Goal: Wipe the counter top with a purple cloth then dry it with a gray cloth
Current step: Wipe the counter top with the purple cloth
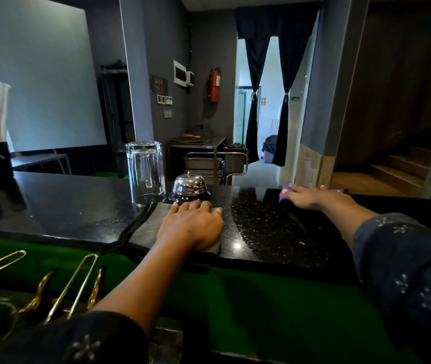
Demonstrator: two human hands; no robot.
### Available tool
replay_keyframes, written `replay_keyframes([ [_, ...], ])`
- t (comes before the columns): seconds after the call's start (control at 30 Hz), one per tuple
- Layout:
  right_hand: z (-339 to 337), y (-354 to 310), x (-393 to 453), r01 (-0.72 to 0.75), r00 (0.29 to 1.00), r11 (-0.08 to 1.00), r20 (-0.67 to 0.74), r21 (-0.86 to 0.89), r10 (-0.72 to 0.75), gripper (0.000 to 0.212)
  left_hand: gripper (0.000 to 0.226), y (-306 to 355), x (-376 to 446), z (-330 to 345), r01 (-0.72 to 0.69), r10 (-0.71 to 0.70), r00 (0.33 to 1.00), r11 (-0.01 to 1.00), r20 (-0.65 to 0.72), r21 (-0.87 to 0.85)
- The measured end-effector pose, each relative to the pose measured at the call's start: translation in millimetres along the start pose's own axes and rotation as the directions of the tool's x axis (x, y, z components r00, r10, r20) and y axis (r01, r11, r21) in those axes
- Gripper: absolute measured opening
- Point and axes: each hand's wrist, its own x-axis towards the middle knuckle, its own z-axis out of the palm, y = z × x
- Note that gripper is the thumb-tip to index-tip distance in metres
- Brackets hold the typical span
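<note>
Trouble, we judged, lay at the worktop (78,203)'s far edge, where our left hand (190,224), fingers flat on the gray cloth (148,227), might nudge the bell (189,189) or upturned glass (146,174), while our right hand (311,197) pressed the purple cloth (285,195) near the far right corner.

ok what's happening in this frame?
A person is wiping a black counter top. The right hand presses flat on a purple cloth at the far right edge, with wet streaks on the stone beside it. The left hand rests flat on a gray cloth lying nearer the front edge. Just behind that cloth stand an upturned glass and a service bell. Drying doesn't look started.
</note>
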Motion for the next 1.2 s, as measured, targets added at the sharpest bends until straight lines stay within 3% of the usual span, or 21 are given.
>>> replay_keyframes([
  [0.1, 0, -42, -22, 0.066, 0.998, 0.998, -0.014, -0.006, -0.066, 0.073, 0.056, 0, -2, -1, 0.002, -0.002, 1.000, 1.000, 0.002, -0.006],
  [0.17, -1, -70, -34, 0.133, 0.991, 0.991, -0.015, -0.013, -0.133, 0.065, 0.056, 1, -2, -2, 0.001, -0.001, 1.000, 1.000, 0.007, -0.010],
  [0.4, 8, -125, -37, 0.318, 0.948, 0.948, 0.024, -0.009, -0.318, 0.061, 0.056, 1, -1, -4, 0.003, -0.003, 1.000, 1.000, 0.030, -0.022],
  [0.97, 25, -108, -189, 0.306, 0.952, 0.952, 0.002, 0.007, -0.306, 0.061, 0.056, 3, -3, -7, 0.046, -0.046, 0.998, 0.999, 0.030, -0.011],
  [1.2, 22, -80, -203, 0.338, 0.941, 0.941, 0.002, 0.014, -0.338, 0.062, 0.057, 2, -6, -9, 0.032, -0.033, 0.999, 0.999, 0.033, 0.014],
])
